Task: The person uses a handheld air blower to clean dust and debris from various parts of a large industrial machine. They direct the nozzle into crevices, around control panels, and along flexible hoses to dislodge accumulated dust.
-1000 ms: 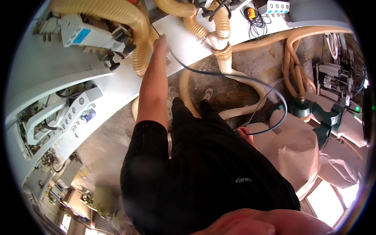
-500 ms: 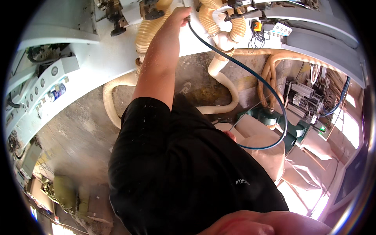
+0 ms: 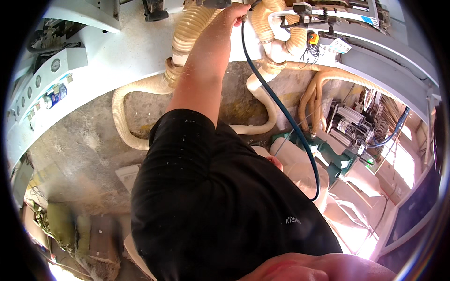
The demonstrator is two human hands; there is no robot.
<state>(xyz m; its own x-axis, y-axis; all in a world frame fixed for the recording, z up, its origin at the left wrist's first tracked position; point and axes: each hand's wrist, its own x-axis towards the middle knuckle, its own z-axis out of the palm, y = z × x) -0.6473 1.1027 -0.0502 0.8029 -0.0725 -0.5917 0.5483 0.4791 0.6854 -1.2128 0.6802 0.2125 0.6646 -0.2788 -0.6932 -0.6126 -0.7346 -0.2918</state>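
My left arm stretches up and away to the top of the view. My left hand (image 3: 238,15) is closed round the end of a dark blue-green air hose (image 3: 286,110), where a small metal fitting shows under the fingers. From there the hose hangs in a long curve to the right and passes behind my black shirt. Whatever else the fist may hold is hidden. My right hand (image 3: 275,162) shows only as a few fingertips past the shirt's edge. Near it a thin grey rod (image 3: 287,142) slants up to the right; I cannot tell whether the hand grips it.
Ribbed beige ducts (image 3: 192,30) run down from the pale machine frame (image 3: 126,56) to the floor. Black clamps (image 3: 154,11) hang at the top. A green machine base (image 3: 340,161) and pale sacks (image 3: 300,180) stand right. Olive bags (image 3: 61,222) lie lower left.
My left hand has shifted slightly right and up in the view, still on the hose. The hose's wide loop hangs narrower and steeper. The surroundings have shifted a little with my head.
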